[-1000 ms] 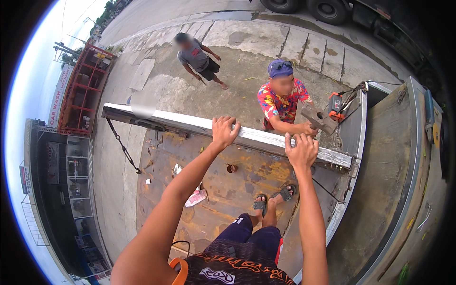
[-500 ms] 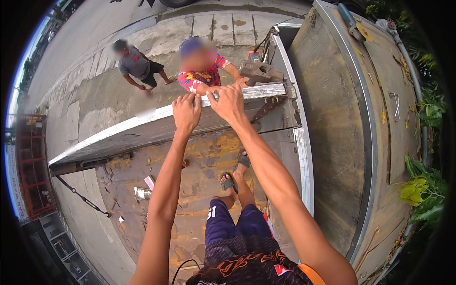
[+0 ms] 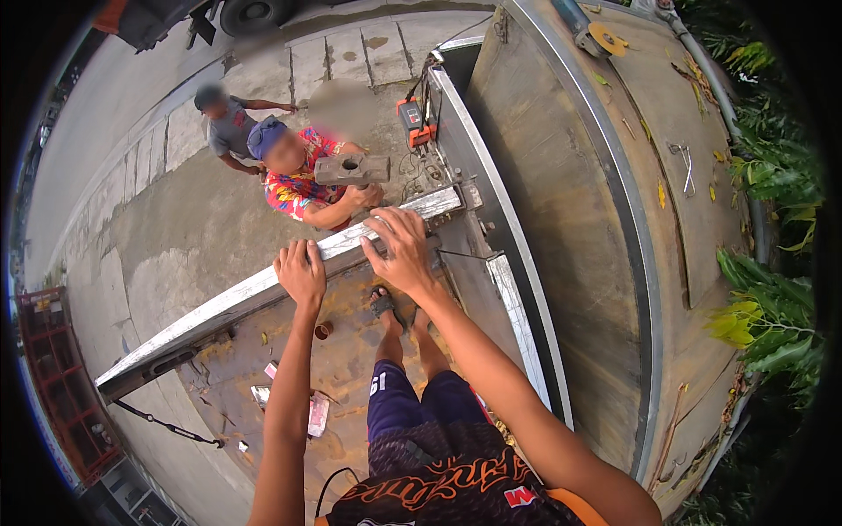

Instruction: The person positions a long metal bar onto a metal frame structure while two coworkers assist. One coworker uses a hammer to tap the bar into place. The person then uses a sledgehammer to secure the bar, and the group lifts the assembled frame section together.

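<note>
Both my hands lie over the white top edge of a metal truck tailgate (image 3: pixel 206 309). My left hand (image 3: pixel 301 270) has its fingers curled over the edge near the middle. My right hand (image 3: pixel 400 249) grips farther right, closer to the panel's end. Beyond the edge, a person in a bright patterned shirt (image 3: pixel 288 191) holds up a sledgehammer (image 3: pixel 353 169). Its heavy head is just past my right hand, apart from the panel. At its right end the tailgate meets the white-edged side frame (image 3: pixel 526 329).
I stand on a rusty metal bed (image 3: pixel 351 351) with scraps and a small brown cup (image 3: pixel 324 330). A chain (image 3: pixel 167 422) runs from the tailgate's left end. An orange and black machine (image 3: pixel 416 123) sits beyond the frame. An angle grinder (image 3: pixel 589 31) rests at upper right. Another person (image 3: pixel 230 127) stands behind.
The sledgehammer has moved left, away from the tailgate's right corner, and its holder leans left too. The person behind now stands closer to the holder, one arm stretched out. My hands keep their grip.
</note>
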The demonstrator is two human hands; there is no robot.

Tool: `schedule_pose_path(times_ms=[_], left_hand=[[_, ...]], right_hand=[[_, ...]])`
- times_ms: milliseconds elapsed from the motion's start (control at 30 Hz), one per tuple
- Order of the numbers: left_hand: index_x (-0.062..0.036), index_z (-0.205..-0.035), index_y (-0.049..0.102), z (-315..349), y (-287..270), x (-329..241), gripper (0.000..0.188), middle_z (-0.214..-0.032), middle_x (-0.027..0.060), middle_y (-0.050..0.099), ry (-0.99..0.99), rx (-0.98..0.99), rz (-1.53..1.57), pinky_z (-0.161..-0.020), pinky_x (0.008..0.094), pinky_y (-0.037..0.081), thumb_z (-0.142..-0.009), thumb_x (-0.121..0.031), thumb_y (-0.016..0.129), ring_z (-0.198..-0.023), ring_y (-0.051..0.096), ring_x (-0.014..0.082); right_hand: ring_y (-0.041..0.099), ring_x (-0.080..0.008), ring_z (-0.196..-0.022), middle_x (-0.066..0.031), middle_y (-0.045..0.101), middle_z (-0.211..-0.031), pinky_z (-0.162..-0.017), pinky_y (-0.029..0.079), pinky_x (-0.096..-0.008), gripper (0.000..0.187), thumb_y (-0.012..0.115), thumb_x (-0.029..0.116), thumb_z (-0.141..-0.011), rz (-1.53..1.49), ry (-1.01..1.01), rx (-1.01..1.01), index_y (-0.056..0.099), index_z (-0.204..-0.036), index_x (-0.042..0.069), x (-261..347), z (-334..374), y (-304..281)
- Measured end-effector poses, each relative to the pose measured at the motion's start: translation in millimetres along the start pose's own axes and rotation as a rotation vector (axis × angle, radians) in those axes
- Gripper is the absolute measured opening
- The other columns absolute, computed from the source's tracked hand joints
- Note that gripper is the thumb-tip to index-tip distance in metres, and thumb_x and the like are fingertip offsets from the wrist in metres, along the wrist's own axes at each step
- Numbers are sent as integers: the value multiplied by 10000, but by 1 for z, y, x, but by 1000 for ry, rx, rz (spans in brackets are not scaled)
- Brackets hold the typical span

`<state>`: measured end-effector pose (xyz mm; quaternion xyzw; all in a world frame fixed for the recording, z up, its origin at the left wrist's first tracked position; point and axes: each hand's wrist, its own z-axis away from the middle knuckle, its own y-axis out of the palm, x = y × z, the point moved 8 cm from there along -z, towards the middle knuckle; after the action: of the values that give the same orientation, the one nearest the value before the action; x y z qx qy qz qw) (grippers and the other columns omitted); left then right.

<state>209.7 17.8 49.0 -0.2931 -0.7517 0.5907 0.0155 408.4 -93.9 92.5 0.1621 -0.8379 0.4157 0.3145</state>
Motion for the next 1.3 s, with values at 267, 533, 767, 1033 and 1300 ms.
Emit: schedule_pose_path(times_ms=[267, 533, 767, 1033, 1300], left_hand=[[-56, -899, 645, 0, 0, -3, 264, -860, 110, 616, 3, 24, 35, -904, 443, 420, -1033, -260, 543, -891, 579, 319], [-34, -965, 586, 2, 2, -8, 241, -918, 153, 572, 44, 62, 16, -936, 456, 412, -1023, -266, 561, -925, 568, 351], [-20, -930, 548, 3, 3, -5, 274, -881, 165, 545, 18, 36, 39, -938, 466, 413, -988, -281, 607, -913, 562, 367], [-18, -925, 548, 4, 6, -5, 275, -899, 167, 553, 5, 42, 56, -927, 470, 414, -979, -279, 616, -910, 558, 367], [-18, -921, 561, 4, 5, -6, 268, -892, 157, 549, 10, 22, 53, -913, 456, 414, -977, -272, 624, -903, 565, 362]], right_hand=[[632, -456, -1172, -260, 695, -1204, -1004, 460, -586, 750, 329, 667, -1034, 346, 1289, 133, 678, -1234, 34, -164, 122, -140], [685, -471, -1030, -259, 740, -1028, -928, 513, -578, 699, 370, 660, -1025, 498, 1174, 83, 728, -1173, 79, -164, 110, -141], [674, -475, -1062, -271, 733, -1065, -954, 503, -566, 722, 374, 662, -1021, 495, 1166, 95, 735, -1174, 56, -166, 109, -142], [685, -475, -1021, -253, 744, -1015, -912, 518, -564, 714, 363, 646, -1031, 559, 1123, 65, 744, -1162, 57, -159, 103, -145], [678, -483, -1022, -258, 739, -1023, -930, 512, -570, 704, 364, 638, -1034, 542, 1120, 66, 745, -1154, 58, -164, 106, -144]])
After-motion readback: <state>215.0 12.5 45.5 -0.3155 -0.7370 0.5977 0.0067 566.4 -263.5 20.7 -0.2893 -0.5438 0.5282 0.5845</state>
